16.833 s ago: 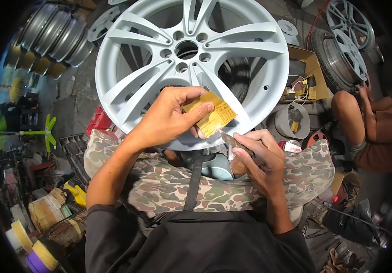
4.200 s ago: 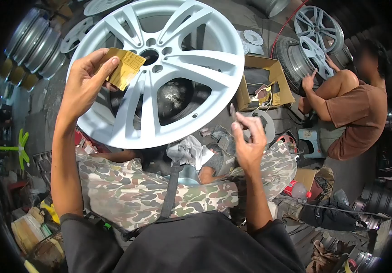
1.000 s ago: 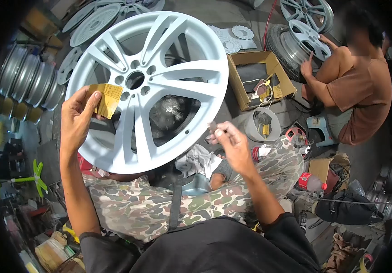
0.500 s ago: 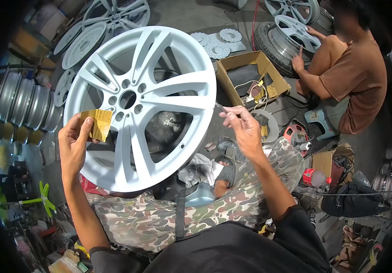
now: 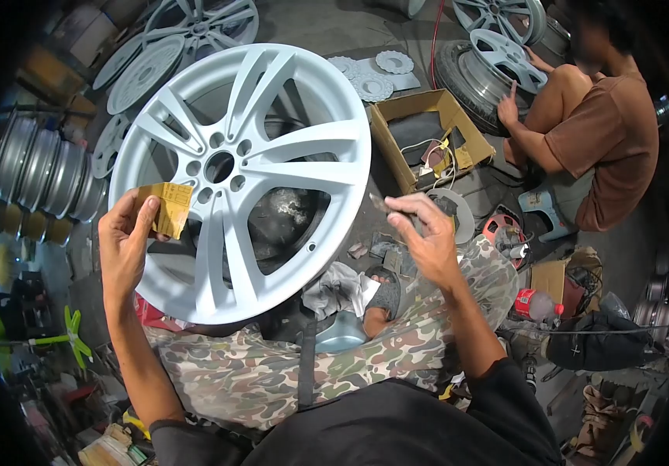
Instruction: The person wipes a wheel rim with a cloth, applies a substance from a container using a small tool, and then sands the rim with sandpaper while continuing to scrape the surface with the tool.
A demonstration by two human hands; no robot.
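A large wheel rim (image 5: 285, 173), coated pale grey with split spokes, stands tilted in front of me. My left hand (image 5: 125, 245) pinches a folded piece of yellow sandpaper (image 5: 170, 210) with print on its back, held in front of the rim's lower left spokes. To the right of the rim, my right hand (image 5: 428, 233) is closed on a small, thin, dark scraper-like tool (image 5: 379, 203). Its tip is close to the rim's right edge, with a small gap. The fingers hide most of its handle.
An open cardboard box (image 5: 404, 172) with cables stands beyond the rim. At right a person (image 5: 602, 140) sits on a low stool, hands at another wheel (image 5: 505, 58). More rims (image 5: 148, 74) lie at upper left. A bottle (image 5: 536, 304) lies at right.
My right hand has drawn slightly right and down, so the tool's tip has come away from the rim's edge. The sandpaper has turned slightly in my left hand.
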